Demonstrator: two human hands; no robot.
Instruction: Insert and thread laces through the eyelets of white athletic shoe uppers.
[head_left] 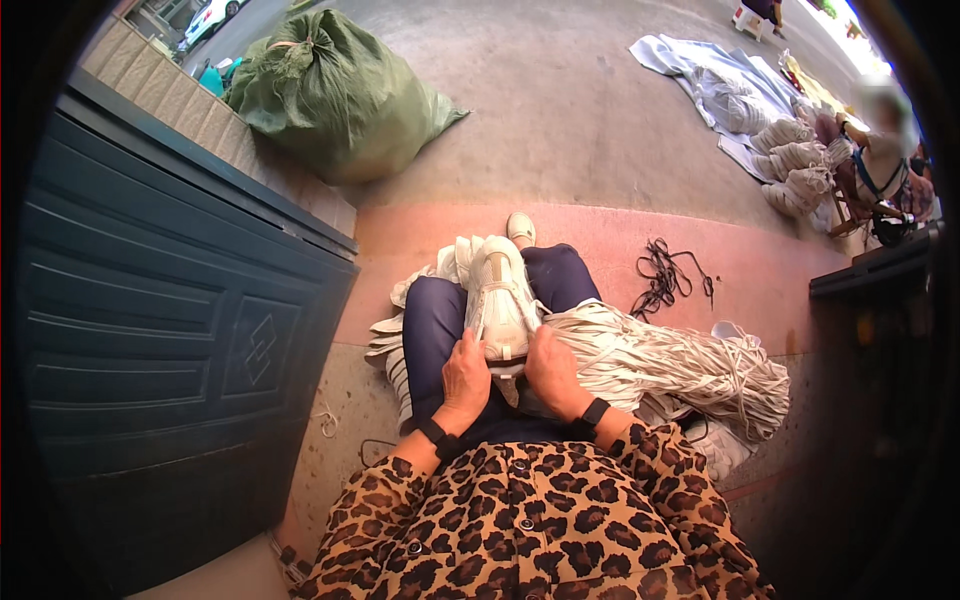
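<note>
Head view: a white sneaker (500,298) is seen resting on the lap, along the dark blue trouser legs (432,330), with its long axis running straight away from the body; the toe points up the picture toward the pavement, and the heel end lies nearest the torso. The left hand (465,375) is curled against the heel's left side, and the right hand (553,372) is curled against its right side, so the shoe is flanked evenly and neither hand can be called nearer. Both hands are partly closed with fingers bent around the heel end; whether a lace is pinched between the fingertips cannot be told, since these are hidden under the shoe.

Just beside the right hand, on the person's right, a thick bundle of white laces (680,365) is spread over the thigh, its strands running off to the right. A small tangle of dark laces (665,275) lies apart on the reddish paving (760,265). A green sack (335,95) stands well beyond, and a dark panelled door (170,340) fills the left.
</note>
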